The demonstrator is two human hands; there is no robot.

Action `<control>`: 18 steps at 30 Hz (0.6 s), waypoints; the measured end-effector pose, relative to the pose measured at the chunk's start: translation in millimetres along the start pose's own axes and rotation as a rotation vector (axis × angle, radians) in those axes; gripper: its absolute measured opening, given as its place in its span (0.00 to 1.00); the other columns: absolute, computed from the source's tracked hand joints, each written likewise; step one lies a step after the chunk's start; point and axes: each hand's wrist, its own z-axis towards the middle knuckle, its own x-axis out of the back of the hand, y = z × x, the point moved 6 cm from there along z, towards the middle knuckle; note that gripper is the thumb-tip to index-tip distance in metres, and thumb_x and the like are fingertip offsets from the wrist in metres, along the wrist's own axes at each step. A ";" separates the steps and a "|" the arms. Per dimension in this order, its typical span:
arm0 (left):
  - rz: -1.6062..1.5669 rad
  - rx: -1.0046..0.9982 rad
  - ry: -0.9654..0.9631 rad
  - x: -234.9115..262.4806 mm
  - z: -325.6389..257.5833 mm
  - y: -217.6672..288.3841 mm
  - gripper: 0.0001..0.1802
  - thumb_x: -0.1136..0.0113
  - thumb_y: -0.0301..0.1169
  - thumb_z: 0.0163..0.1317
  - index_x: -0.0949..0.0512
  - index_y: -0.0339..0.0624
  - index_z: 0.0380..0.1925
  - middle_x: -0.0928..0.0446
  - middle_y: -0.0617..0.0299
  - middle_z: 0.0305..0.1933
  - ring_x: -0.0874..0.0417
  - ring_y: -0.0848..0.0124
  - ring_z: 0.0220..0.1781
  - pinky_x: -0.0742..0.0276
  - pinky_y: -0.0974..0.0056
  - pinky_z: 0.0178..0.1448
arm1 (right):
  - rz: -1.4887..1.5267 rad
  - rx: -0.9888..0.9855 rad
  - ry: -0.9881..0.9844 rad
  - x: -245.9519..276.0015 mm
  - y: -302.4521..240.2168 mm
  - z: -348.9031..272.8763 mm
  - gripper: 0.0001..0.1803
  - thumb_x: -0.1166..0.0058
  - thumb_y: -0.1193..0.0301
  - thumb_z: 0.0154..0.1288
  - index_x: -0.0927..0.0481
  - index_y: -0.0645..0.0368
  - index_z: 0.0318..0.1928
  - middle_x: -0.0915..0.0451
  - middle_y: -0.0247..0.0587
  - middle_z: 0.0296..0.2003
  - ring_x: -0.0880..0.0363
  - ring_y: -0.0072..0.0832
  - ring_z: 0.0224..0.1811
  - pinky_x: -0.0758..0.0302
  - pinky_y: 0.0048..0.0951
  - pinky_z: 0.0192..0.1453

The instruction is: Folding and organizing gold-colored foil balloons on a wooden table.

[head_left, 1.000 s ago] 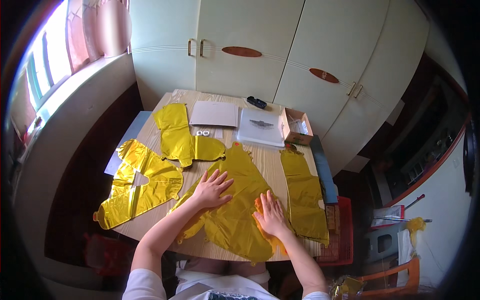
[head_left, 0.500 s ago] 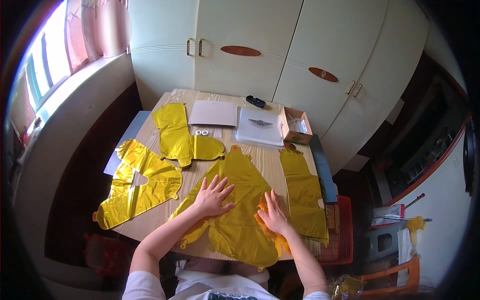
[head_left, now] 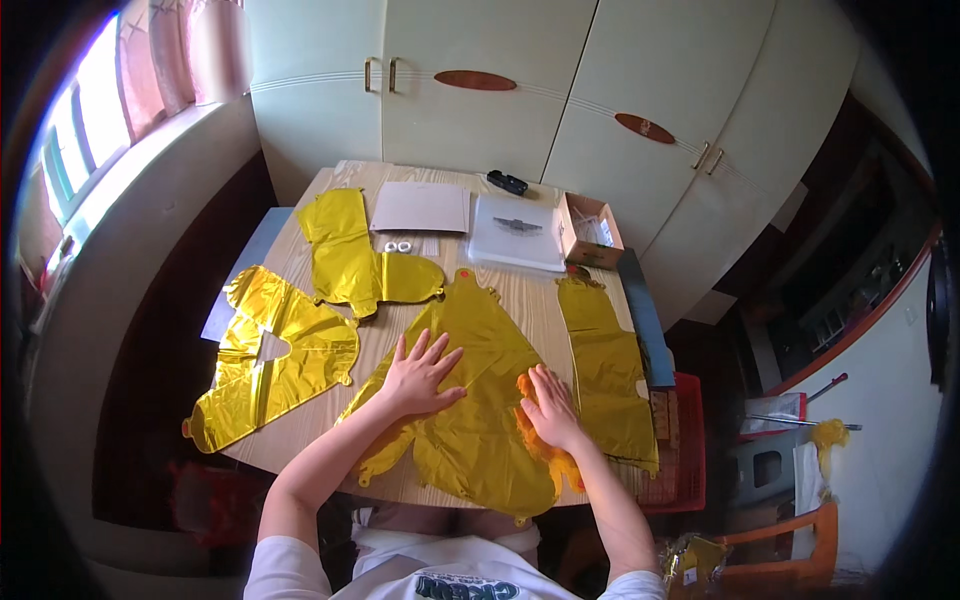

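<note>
While foils (head_left: 605,350) flank them, empty left fingers (head_left: 435,351) splay and outstretched right fingers (head_left: 546,386) touch orange cloth (head_left: 562,466).

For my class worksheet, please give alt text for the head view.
A person's left hand lies spread on a flat gold foil balloon; the right hand rests on an orange cloth at the balloon's edge. Three similar balloons flank it on a wooden table.

White short-sleeved shirt (head_left: 385,570), dark lettering (head_left: 465,587) across front; hands (head_left: 420,378) bare.
</note>
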 end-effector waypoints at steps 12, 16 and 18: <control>-0.020 0.094 0.096 36.5 6.5 -43.9 0.39 0.53 0.57 0.63 0.40 0.46 0.67 0.46 0.51 0.73 0.53 0.51 0.77 0.58 0.40 0.75 | -0.008 0.151 0.054 20.3 -43.6 30.0 0.29 0.55 0.55 0.70 0.36 0.59 0.65 0.44 0.55 0.69 0.52 0.50 0.74 0.53 0.47 0.75; 0.123 0.207 0.224 26.3 8.2 -122.6 0.35 0.41 0.40 0.54 0.34 0.44 0.62 0.39 0.53 0.69 0.42 0.53 0.72 0.42 0.44 0.69 | -0.073 0.266 -0.036 -2.4 -86.0 91.2 0.28 0.52 0.57 0.68 0.33 0.58 0.64 0.40 0.52 0.68 0.48 0.47 0.73 0.52 0.45 0.75; 0.122 0.227 0.200 42.9 12.3 -128.3 0.35 0.39 0.41 0.50 0.32 0.45 0.60 0.37 0.53 0.68 0.37 0.54 0.69 0.32 0.46 0.61 | -0.077 0.268 0.006 -15.8 -82.6 129.7 0.30 0.48 0.57 0.65 0.32 0.58 0.63 0.34 0.50 0.64 0.40 0.46 0.68 0.44 0.44 0.72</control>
